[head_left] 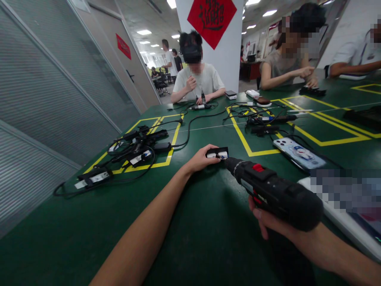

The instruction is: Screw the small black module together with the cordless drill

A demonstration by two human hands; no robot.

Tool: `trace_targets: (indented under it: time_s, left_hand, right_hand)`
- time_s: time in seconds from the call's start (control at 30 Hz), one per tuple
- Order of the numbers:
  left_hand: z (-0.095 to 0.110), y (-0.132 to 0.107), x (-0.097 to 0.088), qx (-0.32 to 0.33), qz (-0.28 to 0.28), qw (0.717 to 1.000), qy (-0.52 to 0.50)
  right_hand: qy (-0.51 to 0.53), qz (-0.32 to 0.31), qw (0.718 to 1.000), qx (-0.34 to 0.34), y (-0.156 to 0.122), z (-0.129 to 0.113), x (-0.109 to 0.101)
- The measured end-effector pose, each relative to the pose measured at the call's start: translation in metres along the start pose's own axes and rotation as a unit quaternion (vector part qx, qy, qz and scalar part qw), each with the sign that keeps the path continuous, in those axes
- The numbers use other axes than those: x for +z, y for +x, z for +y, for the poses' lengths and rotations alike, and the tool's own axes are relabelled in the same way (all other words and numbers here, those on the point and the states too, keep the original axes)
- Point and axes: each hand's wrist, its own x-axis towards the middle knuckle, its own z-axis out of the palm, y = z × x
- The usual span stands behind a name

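the small open-faced black case rests on the green table, midway between the yellow-taped areas, with the cordless drill pointing at it from the near right. the left hand grips the case's left end between thumb and fingers; the right hand is wrapped around the drill's handle, though i cannot tell whether the trigger is pressed. the bit's tip reaches the case's near right part, but contact is too small to make out. with only one end pinned, the case could twist or skid if the bit catches; if the heavy drill tilts, the tip could slip left towards the thumb, and too much push could crack the shell. as for containers, the case holds white pieces and a bit of blue, too small to identify. no other container is clear to me. farther left lies a heap of black adapters and cables; to the right lie a phone and more tangled leads, with people working along the far side.
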Motion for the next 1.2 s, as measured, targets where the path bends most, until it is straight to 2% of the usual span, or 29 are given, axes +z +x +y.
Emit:
trace_targets:
  time_s: [0.4,0.73,0.93,1.2]
  left_hand:
    - [0.0000,0.0005,0.0000,-0.001,0.002,1.000,0.005]
    - [0.0028,-0.0002,-0.0030,0.010,-0.013,1.000,0.025]
    - [0.0021,0.0007,-0.0014,0.009,-0.002,0.999,0.032]
    - [-0.0032,0.0015,-0.0018,0.014,-0.008,1.000,0.005]
  right_hand:
    - [0.012,0.015,1.000,0.016,-0.0020,-0.0003,0.0008]
    - [0.012,0.013,1.000,0.003,0.0002,0.0016,0.0000]
    - [0.009,0.005,1.000,0.013,0.0002,0.0002,0.0007]
    - [0.013,0.010,1.000,0.014,-0.0017,0.0001,0.0003]
